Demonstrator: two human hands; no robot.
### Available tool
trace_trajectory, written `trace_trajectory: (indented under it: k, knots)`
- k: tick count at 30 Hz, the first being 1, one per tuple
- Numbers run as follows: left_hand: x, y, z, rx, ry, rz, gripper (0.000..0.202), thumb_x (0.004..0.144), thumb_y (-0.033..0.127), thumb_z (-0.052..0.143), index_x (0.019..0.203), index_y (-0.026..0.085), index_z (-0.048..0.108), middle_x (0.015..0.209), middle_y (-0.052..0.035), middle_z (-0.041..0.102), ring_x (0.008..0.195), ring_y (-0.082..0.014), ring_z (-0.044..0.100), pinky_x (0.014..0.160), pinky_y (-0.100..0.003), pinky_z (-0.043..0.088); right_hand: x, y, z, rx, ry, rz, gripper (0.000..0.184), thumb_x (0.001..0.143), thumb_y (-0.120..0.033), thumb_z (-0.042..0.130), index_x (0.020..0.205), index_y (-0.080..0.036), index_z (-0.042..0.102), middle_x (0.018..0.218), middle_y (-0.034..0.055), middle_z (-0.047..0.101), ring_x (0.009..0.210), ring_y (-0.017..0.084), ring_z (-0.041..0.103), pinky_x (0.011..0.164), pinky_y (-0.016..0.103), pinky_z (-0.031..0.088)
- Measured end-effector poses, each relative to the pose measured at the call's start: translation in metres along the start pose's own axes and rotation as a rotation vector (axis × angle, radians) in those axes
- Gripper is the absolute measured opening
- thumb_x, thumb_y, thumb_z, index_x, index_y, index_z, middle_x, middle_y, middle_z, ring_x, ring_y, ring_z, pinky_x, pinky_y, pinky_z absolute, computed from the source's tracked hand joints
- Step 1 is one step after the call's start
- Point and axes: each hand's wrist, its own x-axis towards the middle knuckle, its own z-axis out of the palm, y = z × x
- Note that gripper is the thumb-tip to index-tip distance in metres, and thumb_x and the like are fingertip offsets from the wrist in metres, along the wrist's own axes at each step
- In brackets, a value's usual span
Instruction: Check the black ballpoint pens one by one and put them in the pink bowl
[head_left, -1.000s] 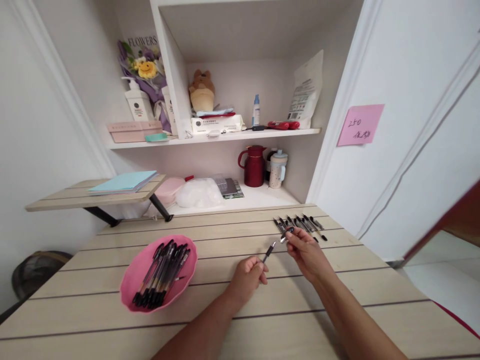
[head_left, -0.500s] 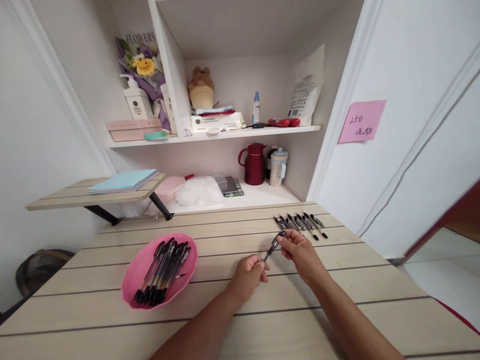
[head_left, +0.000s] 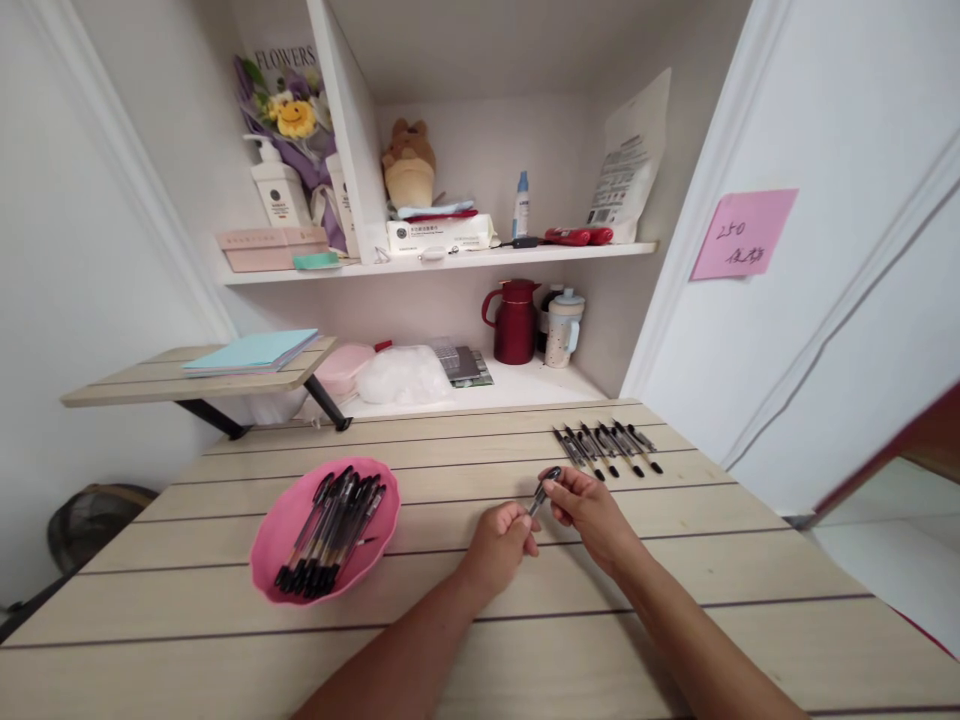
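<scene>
Above the table's middle, a black gel pen (head_left: 539, 493) is held at a slant between both hands. My left hand (head_left: 500, 545) is closed around its lower end, which the fingers hide. At its upper, dark end, my right hand (head_left: 586, 510) pinches it between thumb and fingers. Several similar pens (head_left: 607, 448) lie side by side beyond my right hand, some with black caps toward me. To the left of my hands stands a pink scalloped bowl (head_left: 262, 540) holding a bundle of black pens (head_left: 330, 535).
The slatted wooden table (head_left: 420, 640) meets a white shelf unit at the back. A small raised stand (head_left: 150, 385) with blue paper (head_left: 251, 352) is at the left. On the lower shelf are a red jug (head_left: 515, 322), a pale cup (head_left: 562, 330) and a white plastic bag (head_left: 412, 375).
My right hand has come closer to my left, and less of the pen shows between them. The camera view has shifted slightly.
</scene>
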Motion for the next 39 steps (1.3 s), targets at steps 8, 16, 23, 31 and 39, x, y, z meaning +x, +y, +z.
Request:
trace_trajectory:
  k: [8, 16, 23, 31, 39]
  knots:
    - [0.0, 0.002, 0.001, -0.031, -0.001, -0.023, 0.019, 0.074, 0.027, 0.042, 0.077, 0.014, 0.054, 0.048, 0.0046, 0.049, 0.036, -0.0041, 0.025, 0.041, -0.019, 0.018, -0.001, 0.001, 0.001, -0.036, -0.015, -0.013, 0.028, 0.065, -0.041, 0.064, 0.073, -0.017, 0.053, 0.046, -0.007, 0.044, 0.04, 0.006, 0.035, 0.04, 0.02, 0.025]
    - [-0.004, 0.022, -0.001, 0.027, 0.158, 0.081, 0.026, 0.073, 0.026, 0.043, 0.09, 0.015, 0.059, 0.064, 0.0018, 0.054, 0.044, -0.006, 0.043, 0.044, -0.019, 0.033, 0.008, 0.026, -0.019, -0.356, 0.087, -0.026, 0.039, 0.076, -0.053, 0.042, 0.075, -0.017, 0.057, 0.053, -0.0023, 0.05, 0.042, 0.01, 0.04, 0.041, 0.023, 0.028]
    - [-0.026, 0.079, -0.054, 0.65, 0.316, 0.324, 0.021, 0.068, 0.024, 0.054, 0.083, 0.02, 0.068, 0.083, -0.0025, 0.06, 0.07, -0.0123, 0.054, 0.066, -0.023, 0.042, 0.006, 0.036, -0.017, -0.908, -0.097, -0.249, 0.035, 0.075, -0.049, 0.041, 0.059, -0.021, 0.052, 0.05, -0.0016, 0.054, 0.051, 0.014, 0.048, 0.05, 0.024, 0.034]
    - [-0.098, 0.101, -0.187, 1.283, 0.625, -0.173, 0.022, 0.075, 0.022, 0.045, 0.076, 0.017, 0.067, 0.08, -0.0081, 0.066, 0.079, -0.019, 0.057, 0.067, -0.026, 0.037, 0.004, 0.035, -0.014, -1.048, -0.131, -0.241, 0.034, 0.076, -0.05, 0.04, 0.063, -0.022, 0.054, 0.055, -0.0005, 0.059, 0.054, 0.016, 0.053, 0.053, 0.025, 0.035]
    - [-0.105, 0.057, -0.21, 1.348, 0.645, -0.323, 0.021, 0.076, 0.022, 0.043, 0.075, 0.018, 0.063, 0.084, -0.0111, 0.066, 0.078, -0.0216, 0.059, 0.063, -0.026, 0.037, 0.002, 0.029, -0.008, -1.062, -0.107, -0.211, 0.029, 0.075, -0.046, 0.043, 0.067, -0.023, 0.059, 0.063, 0.0005, 0.064, 0.06, 0.018, 0.056, 0.055, 0.026, 0.035]
